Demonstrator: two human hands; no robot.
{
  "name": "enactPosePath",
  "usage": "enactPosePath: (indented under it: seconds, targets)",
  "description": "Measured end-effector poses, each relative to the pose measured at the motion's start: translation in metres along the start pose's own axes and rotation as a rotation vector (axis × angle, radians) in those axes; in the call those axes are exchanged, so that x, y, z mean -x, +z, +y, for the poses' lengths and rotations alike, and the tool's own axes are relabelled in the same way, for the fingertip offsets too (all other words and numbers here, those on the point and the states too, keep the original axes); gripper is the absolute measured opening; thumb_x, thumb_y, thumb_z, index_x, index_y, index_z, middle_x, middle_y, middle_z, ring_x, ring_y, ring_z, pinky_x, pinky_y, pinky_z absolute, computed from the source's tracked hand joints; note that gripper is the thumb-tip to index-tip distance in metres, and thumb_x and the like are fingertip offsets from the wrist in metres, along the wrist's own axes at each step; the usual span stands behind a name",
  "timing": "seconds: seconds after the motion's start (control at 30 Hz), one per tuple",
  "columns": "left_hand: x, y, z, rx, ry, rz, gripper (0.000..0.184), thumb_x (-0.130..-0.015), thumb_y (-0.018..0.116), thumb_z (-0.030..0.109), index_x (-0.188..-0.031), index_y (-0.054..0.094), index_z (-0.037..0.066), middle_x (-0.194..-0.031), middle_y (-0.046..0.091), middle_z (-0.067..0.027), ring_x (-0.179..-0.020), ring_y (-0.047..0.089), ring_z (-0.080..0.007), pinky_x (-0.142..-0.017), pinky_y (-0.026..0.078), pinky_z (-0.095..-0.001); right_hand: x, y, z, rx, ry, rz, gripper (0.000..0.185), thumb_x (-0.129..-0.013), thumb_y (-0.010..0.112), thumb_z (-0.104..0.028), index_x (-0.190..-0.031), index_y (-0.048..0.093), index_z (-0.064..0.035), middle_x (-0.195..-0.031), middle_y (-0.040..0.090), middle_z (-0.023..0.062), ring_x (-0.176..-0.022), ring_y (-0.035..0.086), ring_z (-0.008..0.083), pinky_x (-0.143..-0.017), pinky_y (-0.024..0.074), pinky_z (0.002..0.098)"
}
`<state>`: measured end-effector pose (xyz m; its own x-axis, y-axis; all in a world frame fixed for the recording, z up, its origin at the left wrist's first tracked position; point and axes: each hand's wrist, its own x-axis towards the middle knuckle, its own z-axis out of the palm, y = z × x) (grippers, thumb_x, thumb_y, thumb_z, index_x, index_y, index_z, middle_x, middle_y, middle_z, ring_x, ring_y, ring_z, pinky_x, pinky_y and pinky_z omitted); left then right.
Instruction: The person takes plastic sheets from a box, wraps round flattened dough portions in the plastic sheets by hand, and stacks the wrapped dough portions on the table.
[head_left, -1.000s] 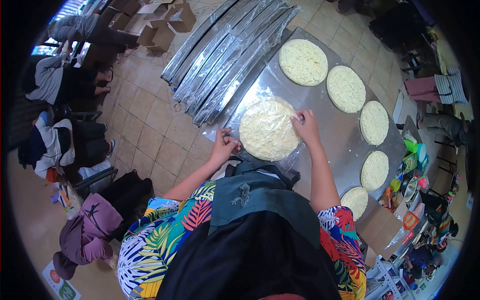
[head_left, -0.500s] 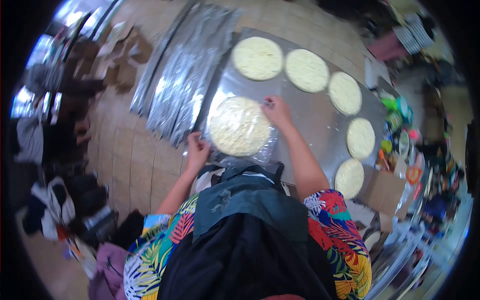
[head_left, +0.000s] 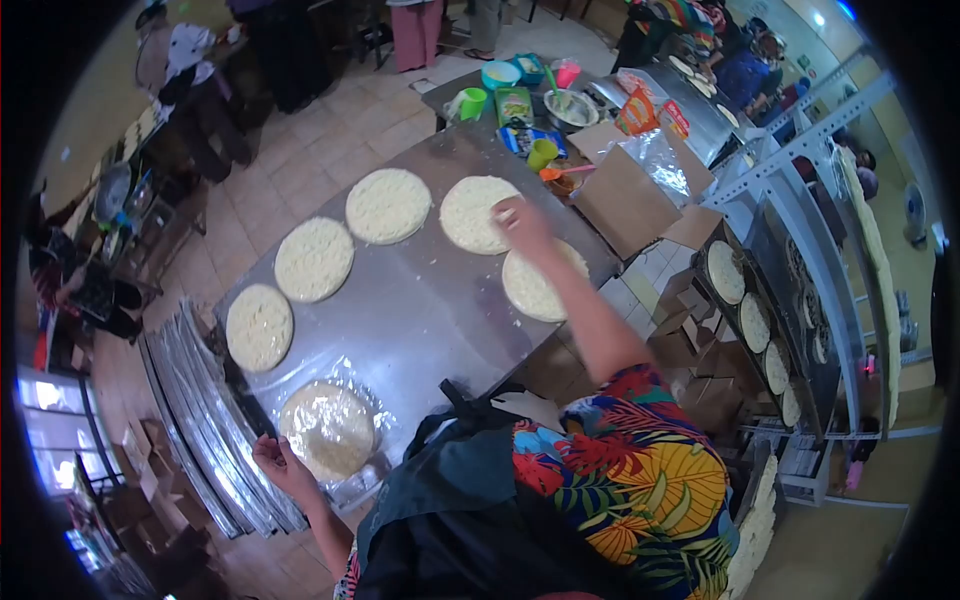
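Observation:
A pale round pizza-like base (head_left: 326, 425) lies under clear plastic film (head_left: 372, 405) at the near left corner of the metal table (head_left: 420, 320). My left hand (head_left: 285, 470) is just left of it, palm turned up, fingers loosely curled and apart, with nothing visible in them. My right hand (head_left: 524, 228) is stretched out over the right side of the table, blurred, fingers bent. It overlaps a bare base (head_left: 475, 212) and is close to another base (head_left: 548, 285); whether it touches either is unclear. More bases (head_left: 388, 206) (head_left: 314, 260) (head_left: 259, 328) line the far and left edges.
Long plastic-wrapped strips (head_left: 215, 420) stand along the table's left side. A cardboard box (head_left: 635, 200), a metal bowl (head_left: 572, 112) and a green cup (head_left: 468, 103) are beyond the right corner. A metal rack (head_left: 800, 230) with trays of bases is at right. Several people are in the background.
My view has turned toward the right. My right hand has left the film-covered base and reached across to the bare bases on the right. My left hand stays beside the covered base.

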<state>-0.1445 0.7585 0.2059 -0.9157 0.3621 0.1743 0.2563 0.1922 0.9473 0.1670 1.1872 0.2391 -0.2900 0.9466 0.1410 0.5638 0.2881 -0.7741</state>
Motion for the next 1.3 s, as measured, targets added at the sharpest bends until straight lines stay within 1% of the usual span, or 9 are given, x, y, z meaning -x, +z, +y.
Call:
enactPosePath:
  seconds: [0.23,0.4,0.5,0.67,0.83,1.0,1.13,1.23,1.3]
  targets:
    - [0.036,0.101,0.032,-0.134,0.02,-0.032,0.022,-0.086,0.06,0.004,-0.105,0.051,0.005,-0.099,0.052,-0.0014,-0.081,0.048,-0.0109,-0.066,0.038,-0.0248,-0.129,-0.258,0.139,0.054,0.064,0.654,0.021,-0.081,0.064,-0.017,-0.096,0.065,-0.0028,-0.091,0.067,0.0106,-0.08,0.064,0.0206,-0.071,0.0506,0.0319]
    - [0.072,0.186,0.069,-0.188,-0.03,-0.153,0.019,-0.085,0.059,0.004,-0.102,0.054,0.006,-0.1,0.054,-0.0011,-0.081,0.049,-0.0113,-0.07,0.04,-0.0262,-0.194,-0.287,0.277,0.366,0.404,0.35,0.035,-0.075,0.07,-0.022,-0.104,0.063,-0.0036,-0.09,0.067,0.0124,-0.084,0.066,0.0223,-0.072,0.0518,0.0339]
    - [0.075,0.227,0.111,-0.255,0.092,-0.232,0.018,-0.085,0.062,0.007,-0.102,0.055,0.006,-0.096,0.055,-0.0016,-0.081,0.051,-0.0113,-0.068,0.042,-0.0253,-0.188,-0.259,0.285,-0.021,0.654,0.15,0.038,-0.073,0.072,-0.02,-0.105,0.061,-0.0037,-0.089,0.067,0.0144,-0.081,0.067,0.0241,-0.068,0.0524,0.035]
    - [0.069,0.304,0.167,-0.2,0.259,-0.395,0.014,-0.082,0.061,0.004,-0.095,0.056,0.005,-0.097,0.054,-0.0038,-0.084,0.052,-0.0132,-0.07,0.042,-0.0257,-0.199,-0.272,0.287,0.238,0.3,-0.284,0.017,-0.075,0.068,-0.014,-0.087,0.067,-0.0017,-0.083,0.067,0.0159,-0.077,0.067,0.0244,-0.066,0.0517,0.0368]
    - [0.06,0.426,0.234,-0.165,0.472,-0.717,0.023,-0.079,0.065,0.006,-0.1,0.056,0.001,-0.1,0.055,-0.0087,-0.09,0.055,-0.0188,-0.078,0.045,-0.0311,-0.174,-0.312,0.268,0.244,0.013,0.107,0.013,-0.079,0.064,-0.014,-0.077,0.065,-0.0005,-0.084,0.067,0.0143,-0.078,0.065,0.0277,-0.071,0.0502,0.0369]
    - [0.107,0.606,0.328,0.072,0.793,-1.004,0.077,-0.075,0.074,0.018,-0.136,0.03,0.004,-0.124,0.047,-0.0185,-0.118,0.047,-0.0282,-0.098,0.039,-0.0392,-0.136,-0.331,0.225,0.169,-0.106,0.296,0.014,-0.081,0.062,-0.018,-0.083,0.065,-0.0039,-0.085,0.064,0.0132,-0.08,0.062,0.0308,-0.071,0.0487,0.039]
    - [0.144,0.736,0.341,0.616,0.118,-1.415,0.073,-0.084,0.063,0.041,-0.136,0.032,-0.001,-0.129,0.048,-0.0192,-0.122,0.045,-0.0282,-0.106,0.031,-0.0374,-0.122,-0.337,0.208,0.344,-0.238,0.36,0.011,-0.081,0.061,-0.014,-0.085,0.061,-0.0039,-0.081,0.06,0.0132,-0.078,0.06,0.0323,-0.067,0.047,0.0409]
    - [0.147,0.802,0.3,0.02,0.11,-1.912,0.072,-0.088,0.048,0.053,-0.137,0.038,0.001,-0.134,0.048,-0.0161,-0.124,0.043,-0.0276,-0.107,0.028,-0.0394,-0.114,-0.376,0.188,0.357,-0.303,0.489,0.007,-0.082,0.059,-0.009,-0.087,0.059,-0.0035,-0.079,0.059,0.0123,-0.072,0.06,0.0291,-0.063,0.0469,0.0366]
    - [0.154,0.827,0.265,-0.819,0.716,-2.087,0.062,-0.09,0.045,0.052,-0.127,0.051,0.002,-0.127,0.055,-0.0161,-0.12,0.048,-0.0311,-0.101,0.035,-0.0417,-0.105,-0.411,0.169,0.108,-0.285,0.706,0.003,-0.082,0.055,-0.003,-0.085,0.057,-0.0024,-0.076,0.057,0.0132,-0.064,0.059,0.0257,-0.059,0.0456,0.0347]
